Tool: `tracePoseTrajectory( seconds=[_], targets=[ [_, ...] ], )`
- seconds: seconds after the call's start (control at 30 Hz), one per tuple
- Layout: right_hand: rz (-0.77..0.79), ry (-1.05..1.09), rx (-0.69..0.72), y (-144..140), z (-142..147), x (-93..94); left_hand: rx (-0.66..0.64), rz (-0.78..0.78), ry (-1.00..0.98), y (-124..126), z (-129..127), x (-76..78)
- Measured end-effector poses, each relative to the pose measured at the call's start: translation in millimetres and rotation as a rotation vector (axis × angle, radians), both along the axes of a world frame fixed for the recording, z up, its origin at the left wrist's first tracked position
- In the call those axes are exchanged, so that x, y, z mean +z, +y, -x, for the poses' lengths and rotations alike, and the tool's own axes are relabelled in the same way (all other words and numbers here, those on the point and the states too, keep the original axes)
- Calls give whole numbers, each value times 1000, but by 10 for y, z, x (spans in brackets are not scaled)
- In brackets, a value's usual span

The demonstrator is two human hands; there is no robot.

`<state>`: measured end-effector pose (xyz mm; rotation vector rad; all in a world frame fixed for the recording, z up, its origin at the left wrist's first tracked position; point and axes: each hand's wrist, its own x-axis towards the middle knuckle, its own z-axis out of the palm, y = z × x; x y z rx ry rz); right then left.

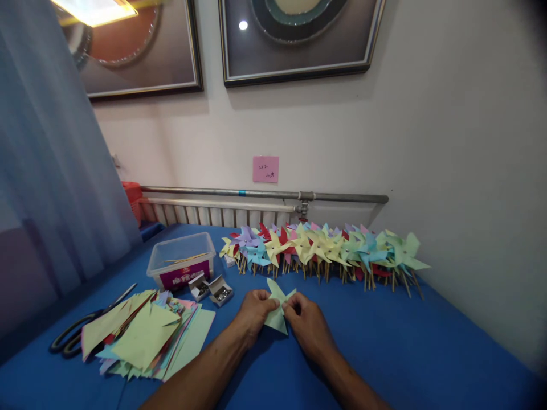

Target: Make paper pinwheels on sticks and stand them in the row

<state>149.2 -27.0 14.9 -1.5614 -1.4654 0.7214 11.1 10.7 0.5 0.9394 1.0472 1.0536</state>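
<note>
Pinching a pale green paper piece [277, 310] between them, the left hand [253, 312] and right hand [308, 323] grasp its opposite edges above the blue table [384, 341]. Beyond the grip stands a row of finished pinwheels [325, 247]; left of it lie stacked paper squares [147, 339], scissors [81, 330] and small pin boxes [211, 289].

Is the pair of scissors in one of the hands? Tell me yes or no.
No: the scissors lie on the blue table left of the paper stack, while the left hand and right hand pinch a pale green paper piece.
</note>
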Motion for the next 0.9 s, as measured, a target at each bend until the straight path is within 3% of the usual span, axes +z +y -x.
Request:
tracePoseTrajectory(
  seconds=[0.27,0.9],
  targets=[
    [19,0,-47,21,6,-26,-35,-18,-29,7,17,-34],
    [-8,-5,16,13,-21,-38,-37,-33,27,13,32,-48]
  ],
)
